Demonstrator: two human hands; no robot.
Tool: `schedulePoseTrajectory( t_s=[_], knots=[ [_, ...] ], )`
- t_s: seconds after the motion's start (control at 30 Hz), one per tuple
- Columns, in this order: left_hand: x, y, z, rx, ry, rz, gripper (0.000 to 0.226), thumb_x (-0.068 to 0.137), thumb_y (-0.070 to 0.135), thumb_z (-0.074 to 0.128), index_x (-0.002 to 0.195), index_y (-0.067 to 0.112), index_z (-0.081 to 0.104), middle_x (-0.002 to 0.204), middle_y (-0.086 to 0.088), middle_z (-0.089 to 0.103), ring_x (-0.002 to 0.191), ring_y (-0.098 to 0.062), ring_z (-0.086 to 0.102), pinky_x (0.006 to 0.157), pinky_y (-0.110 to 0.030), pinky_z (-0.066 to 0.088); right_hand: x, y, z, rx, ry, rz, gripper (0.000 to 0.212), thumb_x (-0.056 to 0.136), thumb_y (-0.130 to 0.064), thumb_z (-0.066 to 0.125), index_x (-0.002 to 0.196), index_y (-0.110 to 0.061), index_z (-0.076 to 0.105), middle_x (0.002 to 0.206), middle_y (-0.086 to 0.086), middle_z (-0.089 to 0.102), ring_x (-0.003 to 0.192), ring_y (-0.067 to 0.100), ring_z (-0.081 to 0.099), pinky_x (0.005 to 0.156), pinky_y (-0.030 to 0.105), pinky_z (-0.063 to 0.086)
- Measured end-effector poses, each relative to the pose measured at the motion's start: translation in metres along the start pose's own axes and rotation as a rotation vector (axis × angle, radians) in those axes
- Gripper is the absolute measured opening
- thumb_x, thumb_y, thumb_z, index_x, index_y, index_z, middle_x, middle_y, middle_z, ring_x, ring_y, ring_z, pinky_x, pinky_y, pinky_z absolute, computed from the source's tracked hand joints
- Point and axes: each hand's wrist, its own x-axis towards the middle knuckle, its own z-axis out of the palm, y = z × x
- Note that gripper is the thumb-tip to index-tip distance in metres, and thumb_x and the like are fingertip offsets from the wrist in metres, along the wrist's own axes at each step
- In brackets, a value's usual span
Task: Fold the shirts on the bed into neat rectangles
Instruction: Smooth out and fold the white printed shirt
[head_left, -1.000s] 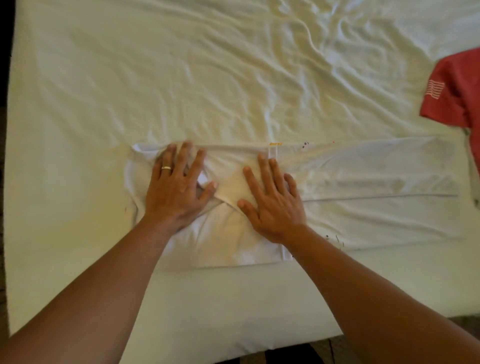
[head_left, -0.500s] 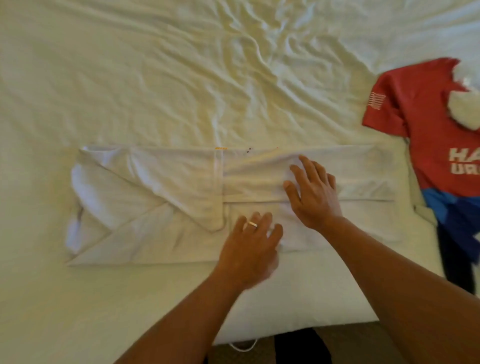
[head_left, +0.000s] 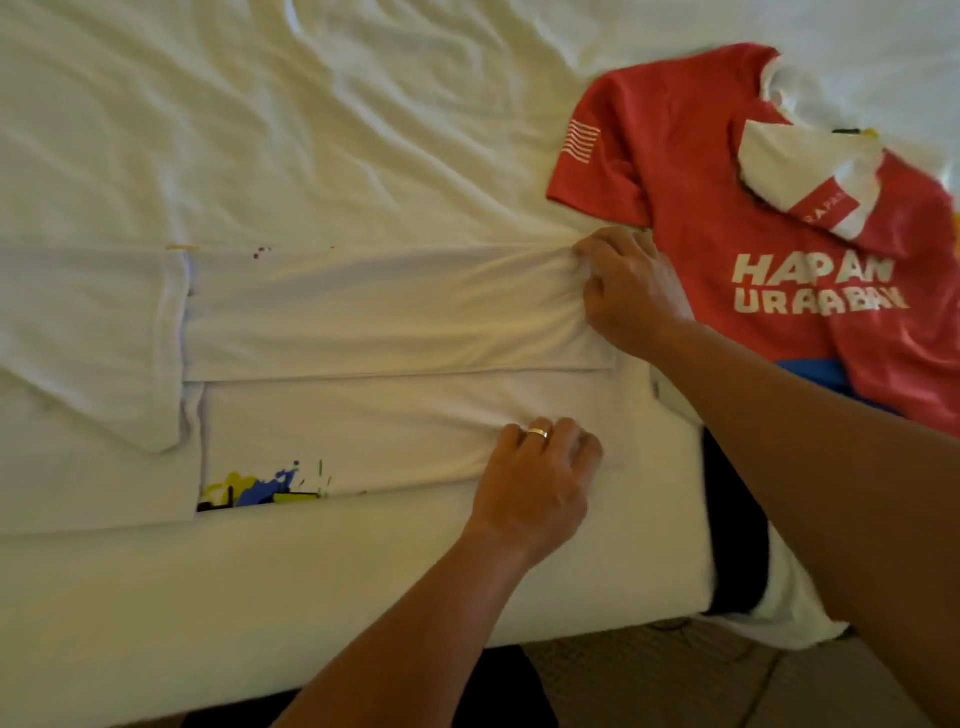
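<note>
A white shirt (head_left: 395, 317) lies lengthwise along the near side of the bed, its sides folded in to a long strip, with a blue and yellow print showing at its near edge. My right hand (head_left: 631, 291) grips the bunched fabric at the strip's far right corner. My left hand (head_left: 540, 478), with a ring, pinches the cloth at the near right edge. A red shirt (head_left: 701, 208) with white lettering lies spread out at the right, just beyond my right hand.
A white and red garment (head_left: 810, 171) lies on top of the red shirt. Blue cloth (head_left: 815, 376) shows under the red shirt's hem, and dark fabric (head_left: 737, 530) hangs over the bed's right corner. The crumpled white sheet (head_left: 260, 130) covers the bed.
Both hands slid right along the white shirt from its folded sleeves to its right end. They went from flat pressing to gripping the fabric. The view shifted right.
</note>
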Motion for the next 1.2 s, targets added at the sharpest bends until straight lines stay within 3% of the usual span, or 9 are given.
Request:
schedulePoseTrajectory(
  t_s=[0.13,0.3,0.37,0.53,0.73,0.87,0.97,1.13,1.2],
  knots=[
    [0.017,0.011,0.011,-0.001,0.038,0.007,0.020,0.079,0.013,0.060,0.098,0.011,0.067,0.089,-0.010,0.062,0.074,-0.029,0.057,0.065,-0.036,0.046,0.016,0.004,0.000,0.091,-0.084,0.049,0.052,0.080,-0.018,0.053,0.132,-0.016,0.056,0.127,0.010,0.055,0.116,0.038,0.051,0.095,0.043,0.045],
    [0.022,0.004,0.015,-0.126,0.081,-0.011,0.006,0.073,0.011,0.068,0.079,0.012,0.066,0.078,-0.009,0.062,0.065,-0.029,0.057,0.056,-0.033,0.047,0.029,-0.002,-0.008,0.240,-0.119,0.170,0.011,0.082,-0.025,0.066,0.085,-0.014,0.065,0.084,0.000,0.061,0.084,0.022,0.056,0.063,0.029,0.036],
    [0.017,0.004,0.009,-0.258,0.139,-0.076,0.008,0.078,0.016,0.061,0.081,0.012,0.066,0.080,-0.007,0.061,0.065,-0.027,0.056,0.054,-0.034,0.048,0.028,-0.009,-0.013,0.378,-0.131,0.244,0.011,0.080,-0.021,0.068,0.073,-0.016,0.061,0.069,-0.005,0.055,0.074,0.018,0.053,0.056,0.028,0.033],
    [-0.002,0.000,-0.032,-0.537,0.350,-0.337,0.004,0.081,0.017,0.059,0.082,0.014,0.061,0.078,0.001,0.056,0.065,-0.016,0.050,0.053,-0.030,0.046,0.021,-0.055,-0.042,0.750,-0.136,0.389,0.013,0.078,-0.007,0.065,0.070,-0.015,0.061,0.064,-0.003,0.055,0.059,0.009,0.050,0.054,0.022,0.041],
    [-0.057,-0.063,-0.100,-0.682,0.559,-0.529,0.008,0.074,0.019,0.061,0.079,0.012,0.060,0.072,0.006,0.054,0.064,-0.009,0.046,0.059,-0.018,0.041,0.034,-0.159,-0.066,0.803,-0.186,0.281,0.013,0.076,-0.003,0.065,0.070,-0.014,0.062,0.062,-0.002,0.056,0.053,0.008,0.051,0.048,0.019,0.041],
    [-0.109,-0.122,-0.143,-0.774,0.626,-0.692,0.009,0.070,0.016,0.065,0.075,0.013,0.059,0.065,0.005,0.054,0.059,-0.017,0.049,0.053,-0.024,0.041,0.047,-0.252,-0.057,0.864,-0.228,0.236,0.016,0.076,-0.002,0.064,0.067,-0.015,0.061,0.061,-0.001,0.055,0.053,0.010,0.050,0.048,0.019,0.040],
    [-0.150,-0.165,-0.165,-0.852,0.670,-0.808,0.016,0.066,0.009,0.068,0.075,0.018,0.058,0.068,0.004,0.058,0.064,-0.018,0.054,0.057,-0.018,0.042,0.057,-0.328,-0.035,0.852,-0.292,0.208,0.012,0.072,-0.006,0.067,0.066,-0.015,0.061,0.059,-0.001,0.054,0.050,0.010,0.048,0.045,0.018,0.036],
    [-0.219,-0.240,-0.188,-0.861,0.774,-0.941,0.012,0.067,0.029,0.062,0.075,0.023,0.055,0.070,0.006,0.059,0.066,-0.019,0.056,0.062,-0.015,0.043,0.077,-0.453,0.008,0.801,-0.366,0.158,0.011,0.078,-0.006,0.066,0.071,-0.013,0.062,0.060,-0.002,0.052,0.054,0.011,0.048,0.044,0.017,0.037],
    [-0.244,-0.267,-0.194,-0.855,0.809,-1.014,0.013,0.067,0.031,0.061,0.076,0.023,0.056,0.069,0.005,0.060,0.064,-0.017,0.057,0.060,-0.014,0.043,0.082,-0.494,0.026,0.774,-0.383,0.152,0.009,0.076,-0.007,0.067,0.071,-0.012,0.062,0.064,0.001,0.055,0.060,0.017,0.053,0.052,0.024,0.044]
  ],
)
